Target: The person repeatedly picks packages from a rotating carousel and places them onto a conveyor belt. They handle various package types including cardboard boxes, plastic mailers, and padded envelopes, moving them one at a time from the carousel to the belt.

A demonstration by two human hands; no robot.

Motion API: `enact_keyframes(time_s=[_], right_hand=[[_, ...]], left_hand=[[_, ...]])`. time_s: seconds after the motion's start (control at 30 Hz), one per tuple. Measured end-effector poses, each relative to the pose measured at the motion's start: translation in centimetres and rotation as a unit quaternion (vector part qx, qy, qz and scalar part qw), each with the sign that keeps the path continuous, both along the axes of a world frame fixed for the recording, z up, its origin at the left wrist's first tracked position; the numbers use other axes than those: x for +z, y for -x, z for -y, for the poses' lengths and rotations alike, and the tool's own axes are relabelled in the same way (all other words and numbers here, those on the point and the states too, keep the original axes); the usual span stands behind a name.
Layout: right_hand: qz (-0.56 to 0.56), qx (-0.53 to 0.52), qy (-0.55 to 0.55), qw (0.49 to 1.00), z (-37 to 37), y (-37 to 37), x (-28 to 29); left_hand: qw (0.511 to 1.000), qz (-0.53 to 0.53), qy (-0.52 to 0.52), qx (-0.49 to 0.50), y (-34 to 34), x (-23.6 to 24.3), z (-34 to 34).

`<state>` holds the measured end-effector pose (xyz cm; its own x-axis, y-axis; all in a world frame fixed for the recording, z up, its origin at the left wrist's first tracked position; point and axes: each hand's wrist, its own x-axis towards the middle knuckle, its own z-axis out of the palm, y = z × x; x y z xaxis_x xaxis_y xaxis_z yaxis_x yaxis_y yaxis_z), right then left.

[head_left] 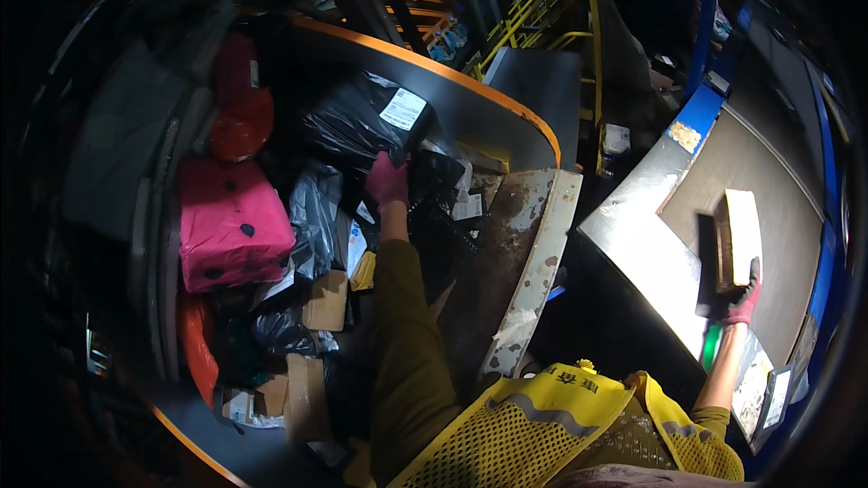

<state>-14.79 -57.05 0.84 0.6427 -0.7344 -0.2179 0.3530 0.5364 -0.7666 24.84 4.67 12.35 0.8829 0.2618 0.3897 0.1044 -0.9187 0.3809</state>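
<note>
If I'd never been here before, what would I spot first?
Probably the bright pink, boxy wrapped parcel, among the packages on the left. Next might be the pale-topped, brown-sided rectangular box on the right, with the gloved right hand at its near end. The yellow mesh vest stands out at the bottom.

Hands: 1 L hand (387, 179) + 1 R hand (745, 298), 2 total, both gloved. Pkgs: 1 lg blk bag (344, 122) w/ 1 big wht label (403, 108), 1 pink pkg (237, 248), 1 slim box (746, 235), min. 2 red-orange bags (242, 126), min. 2 brn ctns (326, 300); smaller dark bags (316, 217) overlap, can't count. Also 1 yel vest (533, 407), 1 conv. belt (768, 154).
</note>
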Motion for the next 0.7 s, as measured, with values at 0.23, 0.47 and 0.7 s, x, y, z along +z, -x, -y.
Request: enact_keyframes(time_s=[0.23,0.47,0.7], right_hand=[[-0.587,-0.275,0.389,0.655,9.3,2.3,-1.1],[-0.065,0.044,0.714,0.696,-12.3,-9.7,0.0],[-0.001,0.287,0.133,0.949,-26.8,-9.1,4.3]], left_hand=[[0.972,0.187,-0.025,-0.144,7.1,-0.9,4.6],[0.834,-0.034,0.438,-0.334,30.3,-7.0,16.6],[0.802,-0.116,0.301,-0.503,35.5,-4.6,15.1]])
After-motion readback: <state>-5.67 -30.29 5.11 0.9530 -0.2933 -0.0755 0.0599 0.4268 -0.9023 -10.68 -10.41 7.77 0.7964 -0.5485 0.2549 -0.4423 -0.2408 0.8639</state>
